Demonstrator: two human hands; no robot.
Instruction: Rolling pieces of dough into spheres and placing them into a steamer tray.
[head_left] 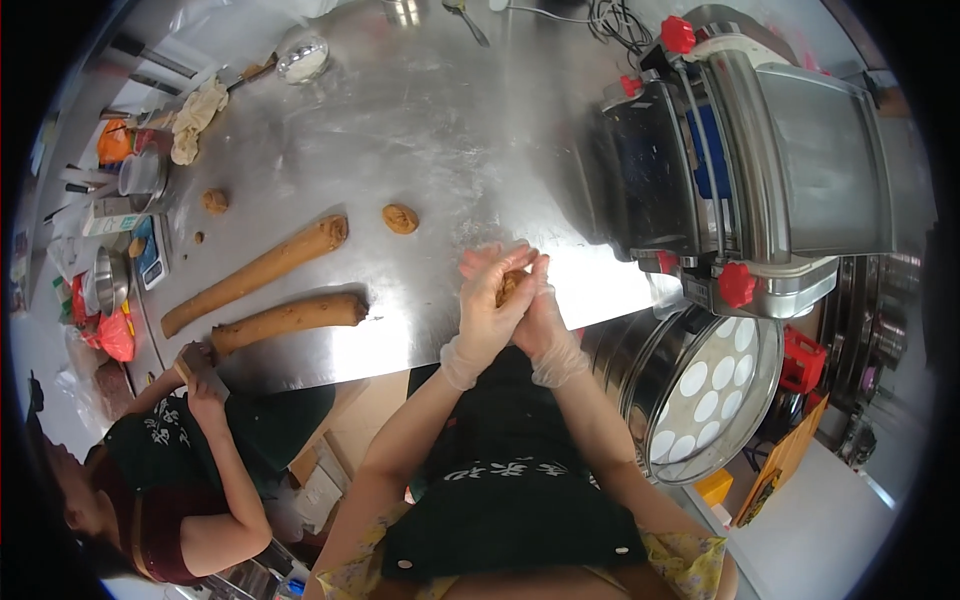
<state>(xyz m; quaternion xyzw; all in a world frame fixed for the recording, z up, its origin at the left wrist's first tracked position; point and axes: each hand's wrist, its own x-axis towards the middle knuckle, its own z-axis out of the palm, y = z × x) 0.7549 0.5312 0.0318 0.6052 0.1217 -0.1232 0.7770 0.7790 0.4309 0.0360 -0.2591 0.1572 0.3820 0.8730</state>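
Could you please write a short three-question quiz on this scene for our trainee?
1. How many brown logs lie on the table?
2. True or false: the left hand and right hand hold a brown lump between them.
3. The machine with red knobs stands on which side of the hands: (a) left or (b) right?

Key: 1. Two. 2. True. 3. (b).

LIGHT: bright; you get two blown-out glare patches along the near edge of the counter [460, 130] | SHADE: darker left of the machine [770, 160] | FOCUS: your hands [484, 318] fairly clear | LENS: edges bow, rim black
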